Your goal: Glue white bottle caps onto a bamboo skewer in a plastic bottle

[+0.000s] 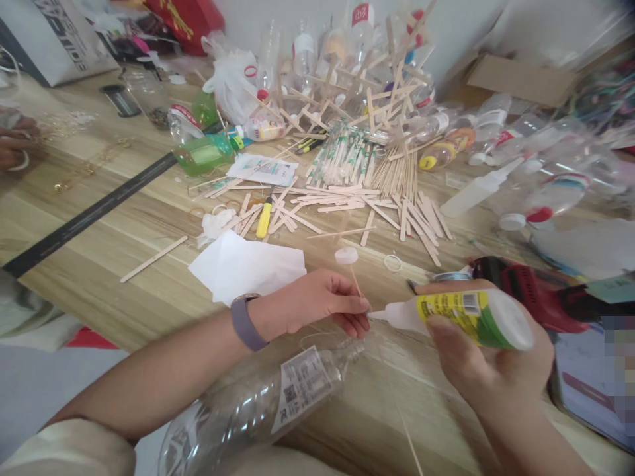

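Observation:
My left hand (342, 304), with a purple band on its wrist, pinches a thin wooden stick (356, 280) that has a whitish round cap (346, 256) at its upper end. My right hand (476, 370) is wrapped round a glue bottle (461, 317) with a yellow and green label, held nearly level. The bottle's white nozzle points left, and its tip is at my left fingertips; whether glue comes out cannot be seen. Below my left hand lies a large clear plastic bottle (248, 396) with a white label, its neck toward my fingers.
Flat wooden sticks (342, 198), a yellow-handled screwdriver (264, 218) and white paper (248, 264) lie ahead. Plastic bottles (302, 53) stand behind. At right are a red and black power tool (536, 291) and a phone (590, 383). Another person's hand (14, 142) is at far left.

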